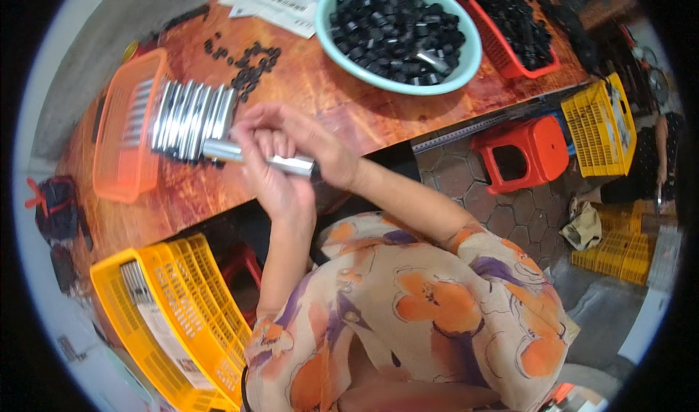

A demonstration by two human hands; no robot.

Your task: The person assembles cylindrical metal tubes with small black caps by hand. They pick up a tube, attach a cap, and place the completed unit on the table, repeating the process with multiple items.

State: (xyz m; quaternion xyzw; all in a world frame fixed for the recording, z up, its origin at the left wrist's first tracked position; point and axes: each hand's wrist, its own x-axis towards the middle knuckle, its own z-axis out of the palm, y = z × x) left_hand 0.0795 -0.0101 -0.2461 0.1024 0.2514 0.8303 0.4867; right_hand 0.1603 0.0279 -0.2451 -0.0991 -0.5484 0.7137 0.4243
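Just past the table's near edge, my left hand [275, 182] is closed round a shiny chrome tube [291, 164] with a black end at its right. The tube lies almost level, its left end reaching toward a stack of similar chrome tubes [191, 120]. My right hand [320, 144] arches over the left one, its fingers bent and pressed together beside the left thumb. Whatever those fingertips hold, if anything, is hidden. Small black plugs [255, 66] lie scattered on the table beyond my hands.
An orange basket [102, 142] stands beside the tube stack. A pale green basin [324, 33] of black caps and a red basket [502, 56] of black parts sit at the back. Below are a yellow crate [120, 303] and a red stool [539, 150]. Another person [652, 157] is at far right.
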